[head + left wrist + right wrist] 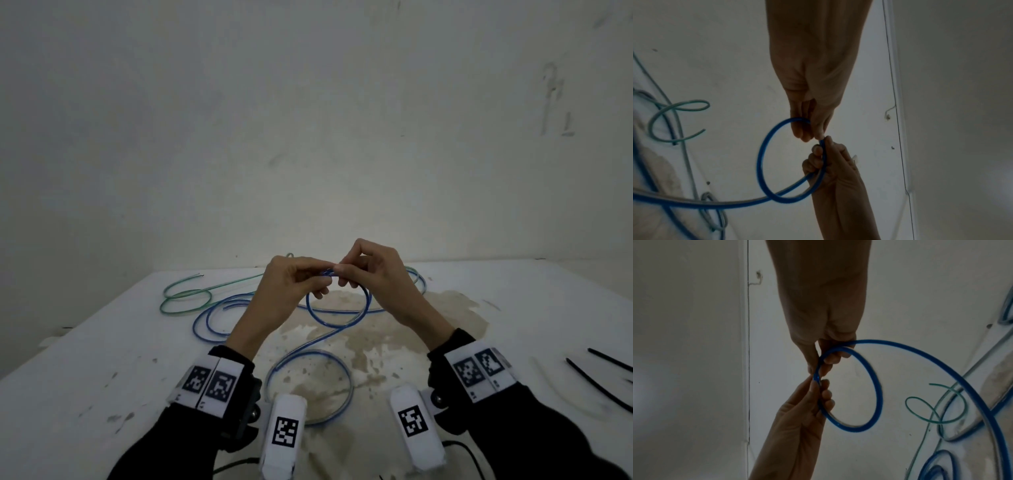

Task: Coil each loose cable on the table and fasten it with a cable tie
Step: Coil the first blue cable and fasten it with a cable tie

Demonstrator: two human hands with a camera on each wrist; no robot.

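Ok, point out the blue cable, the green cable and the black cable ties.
blue cable (367, 301), head view, right side of the held loop.
green cable (186, 303), head view, its small loop.
black cable ties (597, 387), head view, middle of one tie.

Both hands raised – L hand (287, 291), R hand (373, 277) fingertips meeting, pinching.

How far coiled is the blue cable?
Barely: one loop of the blue cable held between left hand and right hand; the rest sprawls loose.
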